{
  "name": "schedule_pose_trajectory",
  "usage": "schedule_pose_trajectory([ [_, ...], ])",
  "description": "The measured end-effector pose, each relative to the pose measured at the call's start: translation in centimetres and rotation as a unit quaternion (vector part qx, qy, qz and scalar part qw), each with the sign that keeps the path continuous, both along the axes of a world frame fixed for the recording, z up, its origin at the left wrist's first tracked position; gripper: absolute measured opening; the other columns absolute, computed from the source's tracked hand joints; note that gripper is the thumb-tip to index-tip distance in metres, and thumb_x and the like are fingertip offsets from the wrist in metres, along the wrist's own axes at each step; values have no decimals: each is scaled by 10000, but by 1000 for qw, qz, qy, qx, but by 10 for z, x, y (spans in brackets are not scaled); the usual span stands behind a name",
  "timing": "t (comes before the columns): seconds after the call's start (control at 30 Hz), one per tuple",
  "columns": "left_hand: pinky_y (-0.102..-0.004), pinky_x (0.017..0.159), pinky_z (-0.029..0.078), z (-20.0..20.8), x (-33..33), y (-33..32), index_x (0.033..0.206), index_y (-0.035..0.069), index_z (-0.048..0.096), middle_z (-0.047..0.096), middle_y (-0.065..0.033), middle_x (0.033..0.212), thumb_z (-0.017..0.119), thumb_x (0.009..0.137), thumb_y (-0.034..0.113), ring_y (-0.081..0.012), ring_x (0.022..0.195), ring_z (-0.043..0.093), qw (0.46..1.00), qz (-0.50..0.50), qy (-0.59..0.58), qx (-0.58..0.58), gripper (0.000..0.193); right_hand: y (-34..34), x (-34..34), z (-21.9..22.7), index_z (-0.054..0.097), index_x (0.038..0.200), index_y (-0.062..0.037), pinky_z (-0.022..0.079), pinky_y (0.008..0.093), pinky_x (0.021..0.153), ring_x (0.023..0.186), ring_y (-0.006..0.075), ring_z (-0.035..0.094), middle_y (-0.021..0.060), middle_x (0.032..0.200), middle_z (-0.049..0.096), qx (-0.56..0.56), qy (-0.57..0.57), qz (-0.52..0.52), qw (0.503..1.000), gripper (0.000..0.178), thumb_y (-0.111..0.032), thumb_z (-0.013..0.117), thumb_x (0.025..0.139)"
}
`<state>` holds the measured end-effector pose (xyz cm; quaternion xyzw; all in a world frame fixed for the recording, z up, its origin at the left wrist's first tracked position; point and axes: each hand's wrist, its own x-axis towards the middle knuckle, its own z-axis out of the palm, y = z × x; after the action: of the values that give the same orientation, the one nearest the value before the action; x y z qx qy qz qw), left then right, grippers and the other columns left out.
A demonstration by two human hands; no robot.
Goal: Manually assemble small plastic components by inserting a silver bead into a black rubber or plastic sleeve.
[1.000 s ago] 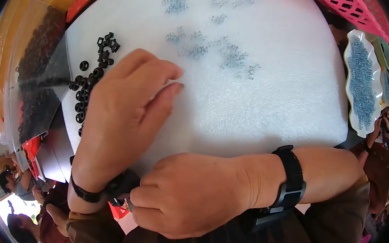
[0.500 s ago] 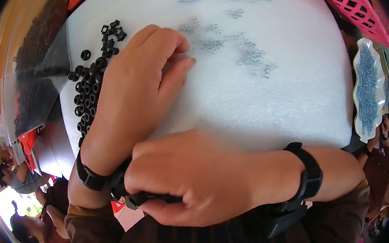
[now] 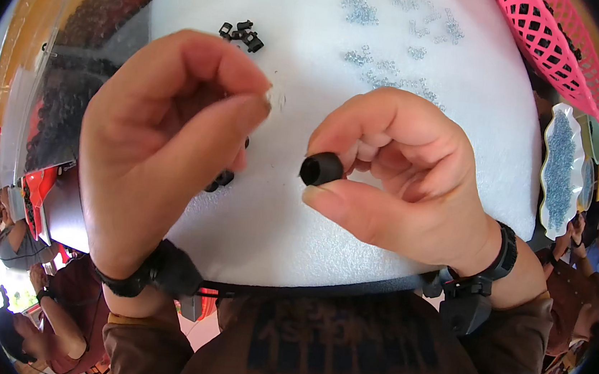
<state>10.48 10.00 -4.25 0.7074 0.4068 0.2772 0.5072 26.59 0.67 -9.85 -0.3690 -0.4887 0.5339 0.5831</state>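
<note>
Head cam: my R hand [image 3: 418,195], half-curled, pinches black bead [image 3: 330,167]; L hand [image 3: 157,133], left of it, tips near-touching, can't tell if holding. Step prob. bead-holding; next needs steady pinch.

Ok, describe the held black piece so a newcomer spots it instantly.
Over the white mat, find the right hand. Pinched in its fingers is the black piece, open end facing left, held up while other black pieces lie on the mat.

And here's the white-covered tabletop [image 3: 265,245]: little clear pieces [image 3: 360,10] scattered in clusters toward the far edge, small black parts [image 3: 240,35] bunched left, others half-hidden nearer, probably rings.
</note>
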Motion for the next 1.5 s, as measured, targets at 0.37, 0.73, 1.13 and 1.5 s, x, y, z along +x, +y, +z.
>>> schedule_pose_trajectory([
  [0.37, -192, 520, 410, 1, -16, 5, 856, -48, 597, 568, -117, 812, 574, 718, -78, -102, 600, 526, 969, -193, -35, 150, 143, 6, 2, 2, 533, 987, 13, 480, 257, 757, 845, 133, 594, 106, 948, 603, -8, 53, 24, 998, 293, 92, 668, 739],
  [0.73, -300, 585, 410, -17, -20, -16, 984, -25, 598, 565, -120, 798, 603, 665, -104, -206, 664, 528, 928, -190, -26, 320, 328, 1, 0, 11, 563, 947, 14, 484, 268, 744, 842, 160, 599, 114, 933, 613, -130, 208, 64, 967, 236, -17, 703, 760],
  [1.13, -279, 608, 393, 1, -34, 8, 1017, -48, 588, 530, -88, 755, 620, 732, -16, -164, 647, 479, 900, -187, 78, 385, 288, 3, -3, 12, 582, 921, 3, 466, 273, 692, 780, 159, 583, 112, 865, 609, -134, 211, 69, 966, 245, -95, 728, 751],
  [1.5, -323, 708, 443, -34, 1, 98, 985, -16, 606, 588, -148, 835, 528, 846, 121, -279, 767, 568, 885, -100, 270, 367, 210, 5, 6, 7, 524, 1019, -5, 471, 249, 572, 639, 118, 573, 74, 847, 590, -130, 227, 90, 961, 211, -134, 604, 873],
])
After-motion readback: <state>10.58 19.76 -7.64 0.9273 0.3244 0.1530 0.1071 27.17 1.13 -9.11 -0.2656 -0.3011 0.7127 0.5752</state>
